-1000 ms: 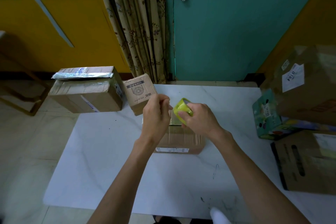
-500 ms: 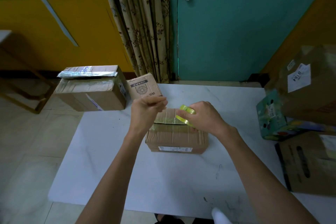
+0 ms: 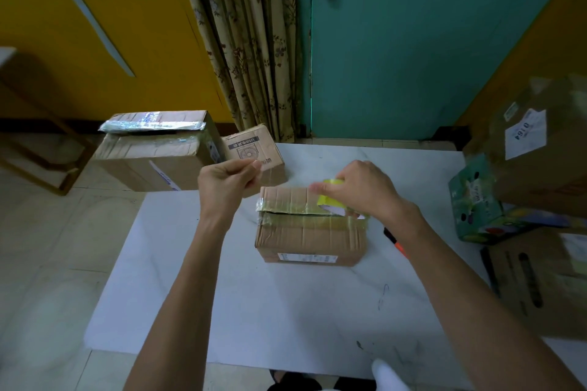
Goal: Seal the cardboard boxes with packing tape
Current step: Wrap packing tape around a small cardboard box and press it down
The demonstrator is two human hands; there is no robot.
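Brown cardboard box [image 3: 309, 232] sits on the white table [image 3: 222, 295], where the right hand [image 3: 365, 190], fingers curled round the yellow-green tape roll [image 3: 328, 197], has just dropped to the box seam and the left hand [image 3: 227, 182], pinching what seems its loose end, pulled away, so a strip seems ready to lay.

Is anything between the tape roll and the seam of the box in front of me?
Nothing visible. The right hand holds the tape roll just above the box's right end; no object rests on its top seam. The left hand pinches the tape end, left of the box.
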